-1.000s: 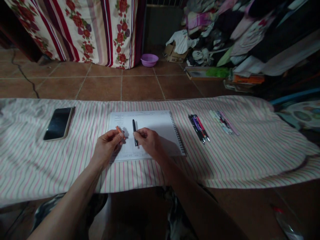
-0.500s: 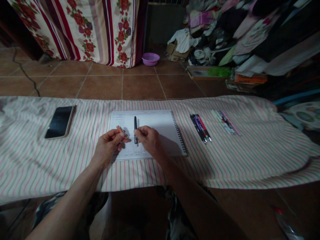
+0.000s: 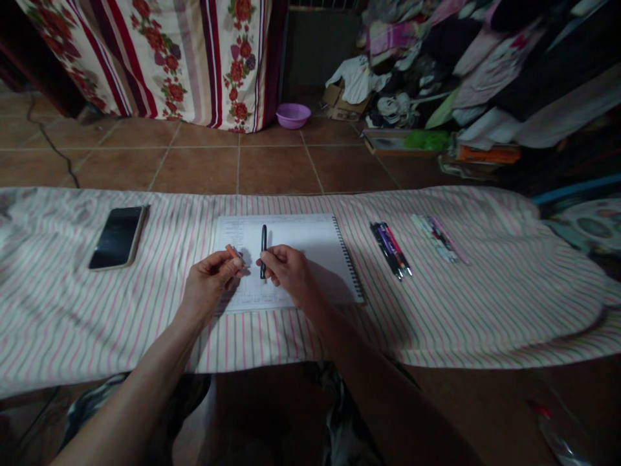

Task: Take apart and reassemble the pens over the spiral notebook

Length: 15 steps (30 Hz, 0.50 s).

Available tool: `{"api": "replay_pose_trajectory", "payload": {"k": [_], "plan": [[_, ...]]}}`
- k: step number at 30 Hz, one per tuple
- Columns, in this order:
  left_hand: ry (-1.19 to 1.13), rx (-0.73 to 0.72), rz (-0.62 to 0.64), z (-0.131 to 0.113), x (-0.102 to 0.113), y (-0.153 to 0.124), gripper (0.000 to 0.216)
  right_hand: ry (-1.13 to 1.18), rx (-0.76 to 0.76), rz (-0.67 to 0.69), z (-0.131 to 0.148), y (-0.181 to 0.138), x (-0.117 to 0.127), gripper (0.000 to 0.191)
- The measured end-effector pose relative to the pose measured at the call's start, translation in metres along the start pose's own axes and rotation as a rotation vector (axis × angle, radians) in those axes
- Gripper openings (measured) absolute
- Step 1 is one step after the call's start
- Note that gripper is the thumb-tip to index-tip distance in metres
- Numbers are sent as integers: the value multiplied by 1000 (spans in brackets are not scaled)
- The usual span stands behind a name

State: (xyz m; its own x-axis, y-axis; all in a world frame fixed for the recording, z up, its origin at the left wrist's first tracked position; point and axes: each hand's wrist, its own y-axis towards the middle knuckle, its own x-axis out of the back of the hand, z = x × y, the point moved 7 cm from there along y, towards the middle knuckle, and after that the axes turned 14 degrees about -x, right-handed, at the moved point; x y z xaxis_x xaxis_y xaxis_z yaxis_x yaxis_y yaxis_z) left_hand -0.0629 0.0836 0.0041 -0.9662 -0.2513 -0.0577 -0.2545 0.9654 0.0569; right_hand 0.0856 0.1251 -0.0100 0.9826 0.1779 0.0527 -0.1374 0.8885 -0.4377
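Note:
Between the fingertips of my left hand is a small orange piece with a silvery end; fingers cover the rest, and its kind is unclear. My right hand pinches a black pen, held nearly upright in the picture. Both hands are over a spiral notebook, whose coil lies on the right. Its page shows a printed or drawn grid at the left and bottom. Close by on the right rests a bunch of pens, black, purple and red.
A striped cloth covers the low table. Farther right lies a second group of pens, pale and pink. A phone is at the left. Beyond are a tiled floor, a purple basin, a floral curtain and piled clothes.
The fingers of both hands have shifted slightly, with the left fingertips drawn in a little from the pen. Both hands keep hold of the same things.

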Motion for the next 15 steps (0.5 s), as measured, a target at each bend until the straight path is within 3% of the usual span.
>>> {"api": "replay_pose_trajectory", "payload": {"k": [7,15], "plan": [[31,-32,34,-7,-5,1,12,124,-56,104,5,-6,-6,8],[93,-34,41,-2,-4,2,14,114,-42,98,4,-5,-7,6]]}}
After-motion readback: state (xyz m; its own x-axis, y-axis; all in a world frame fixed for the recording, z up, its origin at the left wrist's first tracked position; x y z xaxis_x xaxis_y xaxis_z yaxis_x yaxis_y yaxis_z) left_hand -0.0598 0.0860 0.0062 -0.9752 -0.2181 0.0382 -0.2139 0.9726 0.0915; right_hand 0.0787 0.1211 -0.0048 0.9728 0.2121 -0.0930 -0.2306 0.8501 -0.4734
